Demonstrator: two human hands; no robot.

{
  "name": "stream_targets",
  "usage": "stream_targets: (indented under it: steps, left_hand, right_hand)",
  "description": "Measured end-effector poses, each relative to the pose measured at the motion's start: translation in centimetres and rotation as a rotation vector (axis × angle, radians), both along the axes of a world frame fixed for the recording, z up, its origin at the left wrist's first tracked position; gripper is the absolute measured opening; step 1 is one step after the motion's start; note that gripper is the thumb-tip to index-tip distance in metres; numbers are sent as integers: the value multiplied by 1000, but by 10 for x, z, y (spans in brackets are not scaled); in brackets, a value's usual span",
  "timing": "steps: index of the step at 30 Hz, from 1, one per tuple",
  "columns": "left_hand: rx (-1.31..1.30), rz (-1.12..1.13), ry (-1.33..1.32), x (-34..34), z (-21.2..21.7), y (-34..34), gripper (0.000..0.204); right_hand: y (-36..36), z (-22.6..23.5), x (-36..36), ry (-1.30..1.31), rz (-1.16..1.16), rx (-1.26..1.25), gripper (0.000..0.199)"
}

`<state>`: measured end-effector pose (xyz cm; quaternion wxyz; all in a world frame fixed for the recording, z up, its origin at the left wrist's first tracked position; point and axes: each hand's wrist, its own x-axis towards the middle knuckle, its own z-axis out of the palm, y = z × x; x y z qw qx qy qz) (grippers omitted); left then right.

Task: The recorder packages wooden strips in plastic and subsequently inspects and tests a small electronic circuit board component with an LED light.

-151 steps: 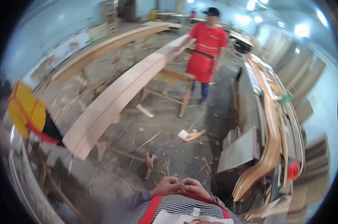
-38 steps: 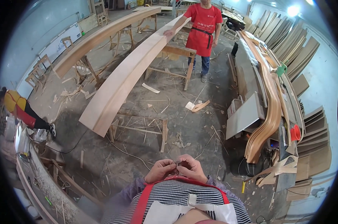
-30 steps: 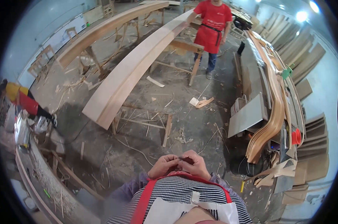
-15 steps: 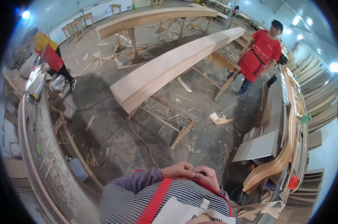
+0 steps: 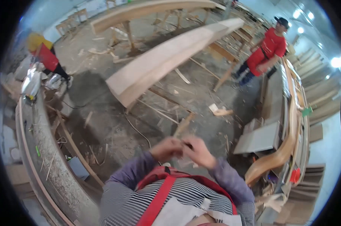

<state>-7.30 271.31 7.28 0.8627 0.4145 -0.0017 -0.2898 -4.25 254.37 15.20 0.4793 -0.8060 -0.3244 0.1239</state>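
Observation:
My left hand (image 5: pixel 166 149) and my right hand (image 5: pixel 199 151) meet in front of my chest, above the red apron (image 5: pixel 157 174). The left hand's fingers are curled and closed, close against the right hand's fingertips. A small dark spot shows at the right hand's pinched fingers; whether it is an object or shadow I cannot make out. Both hands are slightly blurred. Beyond them a long, pale, curved wooden beam (image 5: pixel 166 56) rests slantwise on wooden trestles (image 5: pixel 183 122).
A dusty bench (image 5: pixel 51 150) runs along my left. On the right, curved wooden strips (image 5: pixel 270 162) lie by a pale board (image 5: pixel 257 139). One person (image 5: pixel 268 49) in red stands far right; another (image 5: pixel 46 54) bends far left. A cable (image 5: pixel 136 130) and wood scraps (image 5: pixel 219 110) litter the floor.
My hands have risen off the apron at my waist and moved forward, still together. The view has shifted slightly. The person on the right has turned a little.

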Motion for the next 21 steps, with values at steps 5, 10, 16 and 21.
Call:
stream_targets:
  steps: [5, 10, 16, 21]
  left_hand:
    - [-244, 244, -121, 37, 17, 46, 20]
    - [-6, 9, -154, 6, 13, 33, 16]
    - [-144, -131, -85, -37, -12, 0, 29]
    - [-132, -275, 43, -36, -4, -16, 31]
  right_hand:
    - [61, -3, 55, -183, 0, 123, 16]
    - [26, 3, -1, -147, 35, 183, 14]
    - [-17, -17, -53, 98, -49, 128, 11]
    - [-40, -16, -69, -97, -140, 184, 11]
